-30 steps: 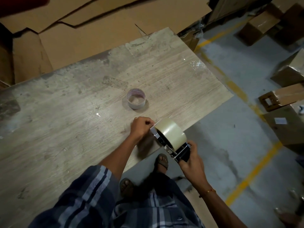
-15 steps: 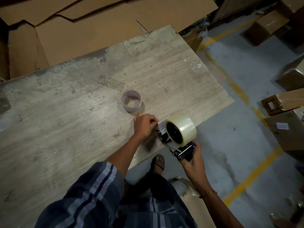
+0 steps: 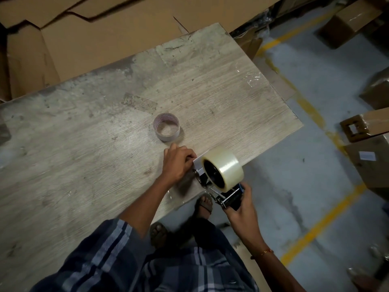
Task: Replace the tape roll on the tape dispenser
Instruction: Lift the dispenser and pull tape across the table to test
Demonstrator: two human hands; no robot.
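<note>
Right hand (image 3: 242, 205) clenched round the handle of the tape dispenser (image 3: 219, 186), out past the near edge of the table (image 3: 84, 154). Left hand (image 3: 179, 163) pinching the metal front plate of the dispenser, over the table edge. Full tape roll (image 3: 227, 165) seated on the dispenser hub. Empty core (image 3: 167, 127) upright just beyond the left hand. Wide bare tabletop to the left; open floor (image 3: 315, 186) to the right.
</note>
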